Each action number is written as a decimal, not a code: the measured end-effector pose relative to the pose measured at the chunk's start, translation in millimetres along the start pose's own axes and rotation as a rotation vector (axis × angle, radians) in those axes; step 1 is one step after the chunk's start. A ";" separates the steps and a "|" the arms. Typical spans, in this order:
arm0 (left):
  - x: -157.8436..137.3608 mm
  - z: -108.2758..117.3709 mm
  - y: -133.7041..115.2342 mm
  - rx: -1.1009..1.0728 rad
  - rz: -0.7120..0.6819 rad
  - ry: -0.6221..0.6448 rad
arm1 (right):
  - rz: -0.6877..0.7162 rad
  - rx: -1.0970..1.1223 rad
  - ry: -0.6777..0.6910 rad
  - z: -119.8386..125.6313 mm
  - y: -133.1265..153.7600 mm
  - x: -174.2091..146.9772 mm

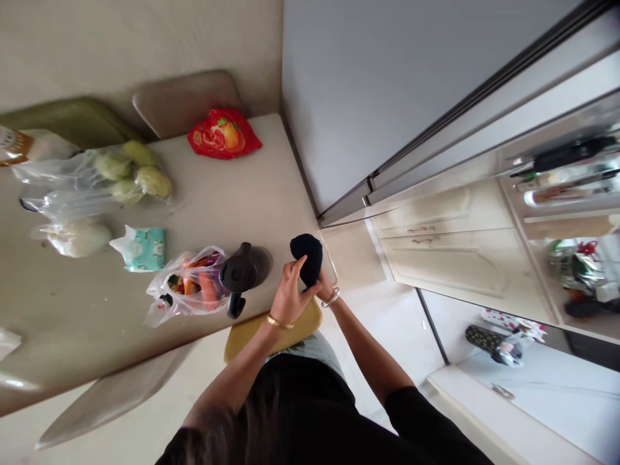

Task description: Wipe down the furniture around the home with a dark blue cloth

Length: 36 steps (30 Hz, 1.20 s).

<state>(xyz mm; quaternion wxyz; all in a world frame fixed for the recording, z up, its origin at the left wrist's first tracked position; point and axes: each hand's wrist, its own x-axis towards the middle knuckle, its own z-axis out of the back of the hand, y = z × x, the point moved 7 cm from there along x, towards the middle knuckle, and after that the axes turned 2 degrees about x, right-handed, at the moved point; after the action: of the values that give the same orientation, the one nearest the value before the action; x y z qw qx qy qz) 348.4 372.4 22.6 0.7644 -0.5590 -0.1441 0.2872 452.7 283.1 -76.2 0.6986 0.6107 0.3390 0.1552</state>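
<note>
A dark navy, soft, fuzzy-edged piece of cloth (310, 255) with a rounded end is held up near the table's right end. Its exact kind cannot be made out. My right hand (325, 287), with a silver bangle at the wrist, grips its lower right edge; most of those fingers are hidden behind it. On the left side of the cloth, my left hand (289, 294), wearing a gold bracelet, pinches its lower edge between thumb and fingers. A black-lidded kettle (239, 268) stands on the table just left of my left hand.
On the table (227, 200) are a red fruit-print bag (225, 135), a teal tissue pack (145, 248), a plastic bag of packets (186, 284) and bagged green produce (133, 171). A yellow chair (252, 336) is below me. A grey refrigerator (378, 84) borders the table's end.
</note>
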 end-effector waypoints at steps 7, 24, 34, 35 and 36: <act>10.3 10.7 25.5 -0.085 0.055 -0.133 | 0.086 0.000 -0.100 5.5 24.5 -6.4; -8.4 -41.0 74.4 -0.280 0.268 -0.100 | 0.187 -0.416 -0.234 47.1 80.4 -40.4; 27.8 -32.0 20.6 -0.087 -0.192 0.359 | 0.228 -0.377 0.132 35.9 145.5 -49.9; 27.5 -29.5 22.4 -0.021 -0.198 0.388 | 0.206 -0.369 0.152 38.5 145.9 -49.8; 26.4 -27.2 24.6 0.065 -0.212 0.413 | 0.178 -0.364 0.174 41.3 144.9 -50.0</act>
<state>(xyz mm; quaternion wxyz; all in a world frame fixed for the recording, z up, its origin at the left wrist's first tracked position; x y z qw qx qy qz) 377.2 372.4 -12.2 0.8212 -0.5626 -0.0332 0.0895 472.6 250.5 77.9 0.7489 0.4864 0.3091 0.3270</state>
